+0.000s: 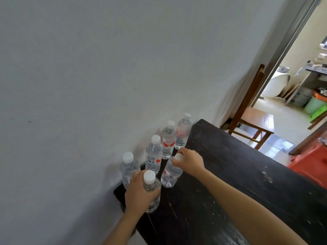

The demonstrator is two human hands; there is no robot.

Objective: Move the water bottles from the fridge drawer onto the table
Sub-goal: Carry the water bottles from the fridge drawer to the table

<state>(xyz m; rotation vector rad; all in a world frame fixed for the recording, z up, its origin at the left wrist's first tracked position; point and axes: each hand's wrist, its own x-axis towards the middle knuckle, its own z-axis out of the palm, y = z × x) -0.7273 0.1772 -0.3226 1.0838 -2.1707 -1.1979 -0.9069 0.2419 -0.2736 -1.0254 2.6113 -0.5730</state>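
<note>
**Six bottles at the wall-side edge of the dark tabletop**

We look down on a black wooden table (247,174), its top scuffed and streaked with pale scratches. One long edge is pushed against a plain grey-white wall (88,68). Along that edge four water bottles stand upright in a row. The farthest bottle (183,134) is near the far corner of the tabletop. After it come a red-labelled bottle (168,140), a third bottle (153,154) and the nearest of the row (129,168). All are clear with white caps.

Two more bottles are in hand, just inside that row. The left hand (139,193) curls around the body of one bottle (150,190), held upright near the table's wall-side edge. We cannot tell whether its base touches the wood. The right hand (190,161) pinches the top of another bottle (170,174) at its white cap. This bottle leans slightly, and its base is on or just at the tabletop.

Beyond the far end of the table a wooden chair (251,117) stands beside an open doorway (290,50). Through the doorway we see a pale tiled floor and a cluttered room with a green bucket (315,106). Past the table's outer edge, on the right, sits something red (315,163) — we cannot tell what it is.
</note>
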